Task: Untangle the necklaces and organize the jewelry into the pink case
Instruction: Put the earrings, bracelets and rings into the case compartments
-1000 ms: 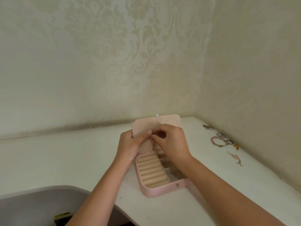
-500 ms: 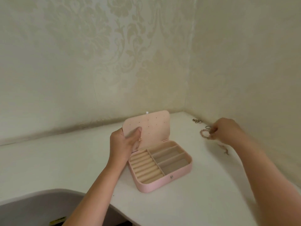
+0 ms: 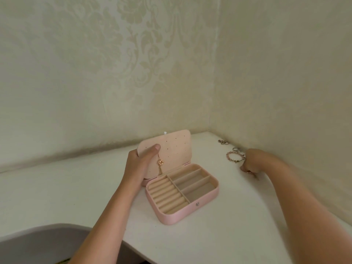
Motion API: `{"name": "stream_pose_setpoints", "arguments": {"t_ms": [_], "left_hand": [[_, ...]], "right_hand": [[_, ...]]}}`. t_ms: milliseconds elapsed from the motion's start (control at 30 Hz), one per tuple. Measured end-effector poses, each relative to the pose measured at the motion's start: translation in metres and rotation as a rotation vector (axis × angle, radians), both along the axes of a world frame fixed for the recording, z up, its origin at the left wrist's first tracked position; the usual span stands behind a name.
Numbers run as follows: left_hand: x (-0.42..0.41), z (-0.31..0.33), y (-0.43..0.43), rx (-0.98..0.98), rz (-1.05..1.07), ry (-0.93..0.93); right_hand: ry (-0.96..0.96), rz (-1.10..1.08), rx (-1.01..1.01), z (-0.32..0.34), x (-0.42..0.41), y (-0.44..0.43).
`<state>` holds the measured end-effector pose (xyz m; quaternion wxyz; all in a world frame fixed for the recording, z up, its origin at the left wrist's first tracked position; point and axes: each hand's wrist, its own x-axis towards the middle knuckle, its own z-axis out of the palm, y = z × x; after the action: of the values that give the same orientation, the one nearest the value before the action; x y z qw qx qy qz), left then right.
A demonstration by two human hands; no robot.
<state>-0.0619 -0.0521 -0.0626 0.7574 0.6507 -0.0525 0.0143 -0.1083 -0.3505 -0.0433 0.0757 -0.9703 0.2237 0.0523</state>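
**Clerk:** Item one, the pink case (image 3: 172,219)?

**Keeper:** Open on the white table (image 3: 76,187). The left hand (image 3: 140,164) grips the lid (image 3: 177,147) at its left edge, with the thumb (image 3: 152,149) laid across the padded inner face and the fingers behind it. The lid stands upright. The tray, with ring rolls and three long compartments, lies just below and right of that grip.

**Clerk:** Anything stowed?

**Keeper:** One tasselled gold earring (image 3: 159,163) hangs on the lid, just beside the thumb.

**Clerk:** The right hand (image 3: 252,161)?

**Keeper:** Well apart from the case, knuckles up, fingers curled down to the table. Something small shows beneath them, but I cannot tell whether they pinch it.

**Clerk:** Loose stock?

**Keeper:** A pink bead bracelet (image 3: 228,155) lies just left of that hand. Rings (image 3: 234,149) sit just beyond the bracelet. A small metal piece (image 3: 222,141) lies farther on, near the wall corner.
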Motion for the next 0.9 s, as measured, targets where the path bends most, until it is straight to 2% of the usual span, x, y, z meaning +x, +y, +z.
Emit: {"name": "stream_pose_setpoints", "arguments": {"t_ms": [67, 133, 233, 333, 400, 533, 767, 900], "left_hand": [[0.002, 0.003, -0.002, -0.015, -0.006, 0.012], [0.003, 0.002, -0.004, -0.021, -0.003, -0.002], [0.003, -0.001, -0.006, -0.014, 0.014, -0.027], [0.004, -0.005, -0.006, -0.042, -0.014, -0.006], [0.004, -0.006, -0.006, -0.061, -0.053, 0.011], [0.004, -0.006, -0.006, -0.094, -0.104, 0.021], [0.006, -0.005, -0.005, -0.105, -0.128, -0.018], [0.006, -0.006, -0.006, -0.100, -0.103, -0.042]], "right_hand": [[0.017, 0.062, -0.060, -0.004, -0.001, 0.006], [-0.088, 0.067, 0.010, -0.004, -0.002, 0.007], [-0.438, 0.075, 0.265, 0.002, -0.002, 0.009], [-0.671, 0.180, 0.623, 0.012, -0.004, 0.031], [-0.744, 0.295, 0.771, 0.020, -0.007, 0.053], [-0.784, 0.431, 0.912, 0.024, -0.006, 0.092], [-0.797, 0.394, 0.963, 0.009, 0.011, 0.129], [-0.808, 0.386, 0.840, 0.001, 0.018, 0.137]]}}
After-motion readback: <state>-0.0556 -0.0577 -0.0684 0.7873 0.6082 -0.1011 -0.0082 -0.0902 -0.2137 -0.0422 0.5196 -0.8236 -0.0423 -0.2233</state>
